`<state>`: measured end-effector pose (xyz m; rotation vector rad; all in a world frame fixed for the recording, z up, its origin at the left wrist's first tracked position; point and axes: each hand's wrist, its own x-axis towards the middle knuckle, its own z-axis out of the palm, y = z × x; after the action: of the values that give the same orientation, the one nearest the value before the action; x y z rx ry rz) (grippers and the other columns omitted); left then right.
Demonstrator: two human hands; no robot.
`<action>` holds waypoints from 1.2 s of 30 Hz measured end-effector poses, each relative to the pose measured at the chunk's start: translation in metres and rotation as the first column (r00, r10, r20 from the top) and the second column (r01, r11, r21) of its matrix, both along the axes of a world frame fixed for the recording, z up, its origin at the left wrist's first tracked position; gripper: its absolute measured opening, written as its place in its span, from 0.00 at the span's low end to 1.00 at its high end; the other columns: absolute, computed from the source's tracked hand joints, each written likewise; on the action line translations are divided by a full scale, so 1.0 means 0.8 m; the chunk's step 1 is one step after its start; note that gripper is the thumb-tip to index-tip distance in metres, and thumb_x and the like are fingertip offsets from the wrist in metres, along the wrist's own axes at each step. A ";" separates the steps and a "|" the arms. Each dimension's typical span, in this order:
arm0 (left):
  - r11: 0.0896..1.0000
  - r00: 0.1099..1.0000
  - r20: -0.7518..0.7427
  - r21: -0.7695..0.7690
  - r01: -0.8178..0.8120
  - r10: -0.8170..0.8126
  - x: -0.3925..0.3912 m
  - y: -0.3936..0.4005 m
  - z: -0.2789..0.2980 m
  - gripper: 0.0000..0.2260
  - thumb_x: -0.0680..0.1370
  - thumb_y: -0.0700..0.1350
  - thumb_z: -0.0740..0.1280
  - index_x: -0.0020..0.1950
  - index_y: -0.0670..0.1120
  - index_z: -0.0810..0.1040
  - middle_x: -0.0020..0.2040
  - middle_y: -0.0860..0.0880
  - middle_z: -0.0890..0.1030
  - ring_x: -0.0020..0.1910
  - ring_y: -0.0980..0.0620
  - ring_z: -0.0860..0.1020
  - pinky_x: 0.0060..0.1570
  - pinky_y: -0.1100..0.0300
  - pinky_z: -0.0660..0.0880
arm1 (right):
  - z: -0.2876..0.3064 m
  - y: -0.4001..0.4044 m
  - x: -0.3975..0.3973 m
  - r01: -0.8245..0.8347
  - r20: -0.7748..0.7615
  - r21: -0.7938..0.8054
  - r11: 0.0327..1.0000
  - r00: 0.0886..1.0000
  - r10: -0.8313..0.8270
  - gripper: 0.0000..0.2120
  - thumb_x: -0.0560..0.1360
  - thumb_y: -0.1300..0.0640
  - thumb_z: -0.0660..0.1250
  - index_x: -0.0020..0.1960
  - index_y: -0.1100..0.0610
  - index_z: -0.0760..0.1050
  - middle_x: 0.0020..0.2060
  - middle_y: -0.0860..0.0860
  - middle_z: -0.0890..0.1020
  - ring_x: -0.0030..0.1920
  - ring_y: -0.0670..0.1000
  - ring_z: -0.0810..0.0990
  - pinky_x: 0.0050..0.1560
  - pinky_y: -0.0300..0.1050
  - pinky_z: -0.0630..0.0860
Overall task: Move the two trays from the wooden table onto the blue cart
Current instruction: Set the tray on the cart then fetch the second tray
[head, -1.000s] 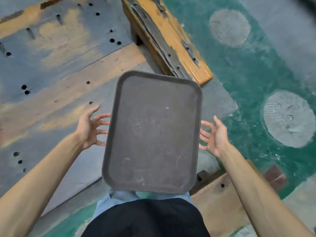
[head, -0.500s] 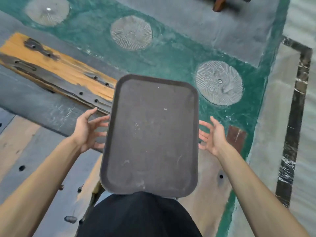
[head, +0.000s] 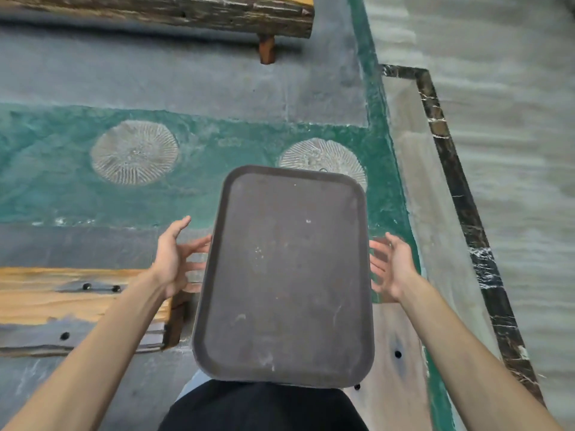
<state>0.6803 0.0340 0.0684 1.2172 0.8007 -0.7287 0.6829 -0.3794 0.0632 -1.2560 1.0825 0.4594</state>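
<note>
An empty dark brown rectangular tray (head: 286, 275) is held level in front of me, its long side pointing away, its near end over my dark clothing. My left hand (head: 172, 256) is at the tray's left edge, fingers spread and reaching under the rim, thumb raised and off the tray. At the right edge is my right hand (head: 392, 265), in the same pose, fingers slipping under the rim. Neither thumb presses on the top of the tray.
A wooden bench end (head: 62, 297) lies low on the left and another bench (head: 186, 14) runs along the top. The floor has a teal strip with round ribbed discs (head: 133, 152) and a dark marble border (head: 466, 213) on the right.
My view has swung round over the floor: the orange bench slid to the lower left and the marble border came in on the right. Tray and hands kept their pose.
</note>
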 end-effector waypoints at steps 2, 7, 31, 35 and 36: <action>0.998 0.998 0.016 0.022 0.063 -0.063 0.050 -0.016 0.002 0.37 0.71 0.73 0.54 0.66 0.48 0.81 0.53 0.49 0.75 0.45 0.47 0.73 0.48 0.48 0.65 | 0.004 -0.012 0.019 0.066 -0.018 -0.009 0.998 0.998 -0.067 0.21 0.74 0.35 0.60 0.53 0.47 0.82 0.55 0.50 0.83 0.53 0.49 0.79 0.47 0.51 0.68; 0.973 0.973 0.047 0.035 0.227 -0.228 0.159 -0.067 0.014 0.37 0.69 0.74 0.55 0.64 0.51 0.82 0.55 0.49 0.74 0.50 0.46 0.72 0.45 0.48 0.65 | 0.018 -0.060 0.049 0.241 0.005 0.011 0.970 0.970 -0.241 0.21 0.76 0.35 0.58 0.51 0.48 0.82 0.50 0.49 0.83 0.49 0.49 0.78 0.44 0.50 0.68; 0.568 0.557 0.111 0.171 0.805 -0.823 0.495 -0.717 0.008 0.34 0.73 0.73 0.52 0.63 0.52 0.81 0.52 0.50 0.75 0.47 0.48 0.73 0.43 0.52 0.66 | 0.007 -0.464 0.080 0.850 0.022 0.045 0.525 0.525 -0.851 0.20 0.80 0.37 0.54 0.51 0.49 0.76 0.45 0.50 0.81 0.42 0.50 0.77 0.43 0.49 0.69; 0.459 0.443 0.130 0.156 0.875 -0.887 0.494 -0.827 0.015 0.34 0.73 0.73 0.52 0.63 0.52 0.81 0.54 0.50 0.76 0.48 0.48 0.74 0.44 0.52 0.66 | 0.014 -0.517 0.049 0.903 0.043 0.049 0.426 0.425 -0.904 0.18 0.79 0.37 0.54 0.50 0.48 0.75 0.42 0.50 0.80 0.42 0.51 0.77 0.43 0.48 0.68; 0.427 0.411 0.125 0.153 0.891 -0.903 0.492 -0.853 0.016 0.34 0.72 0.73 0.52 0.63 0.52 0.81 0.54 0.50 0.76 0.48 0.48 0.75 0.45 0.52 0.66 | 0.016 -0.530 0.040 0.917 0.043 0.049 0.396 0.394 -0.918 0.19 0.79 0.37 0.54 0.50 0.48 0.76 0.42 0.49 0.80 0.42 0.50 0.77 0.43 0.49 0.67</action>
<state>1.0741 -0.6487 0.0812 1.7542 -0.1123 -1.4481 0.7147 -0.8033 0.0761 -0.4515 1.5290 -0.4557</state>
